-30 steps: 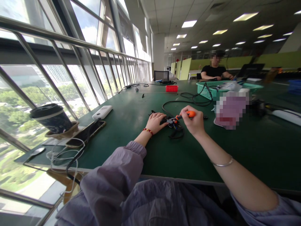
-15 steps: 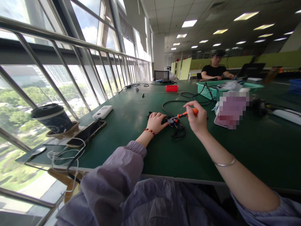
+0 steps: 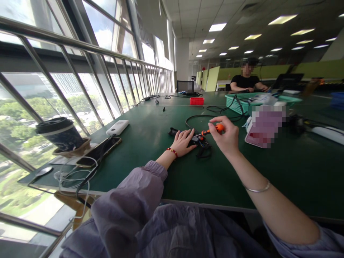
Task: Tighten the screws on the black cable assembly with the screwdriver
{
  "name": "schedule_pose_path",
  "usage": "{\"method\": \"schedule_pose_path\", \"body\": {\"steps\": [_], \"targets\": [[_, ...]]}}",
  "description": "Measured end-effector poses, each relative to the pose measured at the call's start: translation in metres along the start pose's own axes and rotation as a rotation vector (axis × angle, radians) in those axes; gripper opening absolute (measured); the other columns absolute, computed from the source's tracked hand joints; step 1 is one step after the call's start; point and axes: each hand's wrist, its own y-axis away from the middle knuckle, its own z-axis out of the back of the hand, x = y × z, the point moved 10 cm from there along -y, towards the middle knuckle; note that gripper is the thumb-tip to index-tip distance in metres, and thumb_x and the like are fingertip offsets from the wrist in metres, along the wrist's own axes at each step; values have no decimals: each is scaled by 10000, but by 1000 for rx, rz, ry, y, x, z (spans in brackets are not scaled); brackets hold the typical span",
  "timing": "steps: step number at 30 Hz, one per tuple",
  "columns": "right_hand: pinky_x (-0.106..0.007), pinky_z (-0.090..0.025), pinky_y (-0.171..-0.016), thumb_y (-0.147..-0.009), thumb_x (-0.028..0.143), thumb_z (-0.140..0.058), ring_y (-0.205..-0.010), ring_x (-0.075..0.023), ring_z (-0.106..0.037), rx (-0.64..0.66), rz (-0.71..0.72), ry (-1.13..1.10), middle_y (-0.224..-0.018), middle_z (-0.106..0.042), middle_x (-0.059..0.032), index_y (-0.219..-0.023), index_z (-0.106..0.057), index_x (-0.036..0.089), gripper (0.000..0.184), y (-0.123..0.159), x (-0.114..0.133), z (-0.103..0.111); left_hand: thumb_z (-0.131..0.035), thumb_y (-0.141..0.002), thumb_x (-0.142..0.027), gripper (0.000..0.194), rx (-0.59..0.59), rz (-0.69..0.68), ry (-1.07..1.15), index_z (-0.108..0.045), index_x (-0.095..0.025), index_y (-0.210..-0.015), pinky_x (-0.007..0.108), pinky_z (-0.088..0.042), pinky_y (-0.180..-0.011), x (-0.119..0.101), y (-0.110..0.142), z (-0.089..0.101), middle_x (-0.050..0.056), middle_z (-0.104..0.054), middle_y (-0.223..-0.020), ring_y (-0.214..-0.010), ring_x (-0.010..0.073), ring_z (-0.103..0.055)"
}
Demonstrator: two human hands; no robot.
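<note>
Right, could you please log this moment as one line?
left hand: on black device | right hand: holding orange screwdriver | red box: farther back

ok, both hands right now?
Left hand: open, fingers spread, resting against the black device.
Right hand: closed on the orange-handled screwdriver, tip at the device.

From here I see a smooth green tabletop (image 3: 134,143) with a soft sheen. Near its left edge, the cup (image 3: 60,132) has a matt dark lid and sits in a rough, brown paper-like holder (image 3: 72,150); close by, the white power bank (image 3: 117,127) looks like smooth plastic. The railing (image 3: 107,53) is shiny metal. I see glossy orange plastic on the screwdriver (image 3: 219,128) and wrinkled, matt cloth on the sleeve (image 3: 137,186).
</note>
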Motion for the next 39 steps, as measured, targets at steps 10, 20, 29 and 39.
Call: {"method": "schedule_pose_path", "body": {"steps": [10,20,29,39], "targets": [[-342,-481,-758,-790,365,-532,-772,-210,-590,-41,61,-21,-770,-618,-41,-891,-551,231,169,0,5,3,-471,-894,-485,747,19,12,-2,-163,-193,-1509,509,-141,-1161,-1,0,-2,129,-324,-1514,-1402,268,-268],[-346,-471,-790,-783,314,-496,-805,-204,-591,-76,107,-61,-860,-610,-53,-1058,-528,215,294,1,5,5,-381,-922,-487,719,-127,17,-177,-188,-106,-1500,460,-69,-1185,-3,3,11,149,-135,-1573,-1462,245,-97],[-352,-468,-724,-759,316,-540,-679,-181,-562,-139,122,-87,-724,-569,-6,-967,-553,210,234,1,2,9,-427,-851,-590,886,-163,154,-272,-137,-73,-1509,445,-43,-1194,6,7,21,136,-102,-1579,-1465,257,-64],[-299,-432,-631,-786,325,-569,-565,-149,-500,-70,98,-97,-530,-473,45,-823,-574,224,108,0,4,5,-426,-856,-591,867,-61,257,-178,-154,-86,-1506,471,-62,-1189,20,7,5,136,-110,-1577,-1462,259,-96]]}}
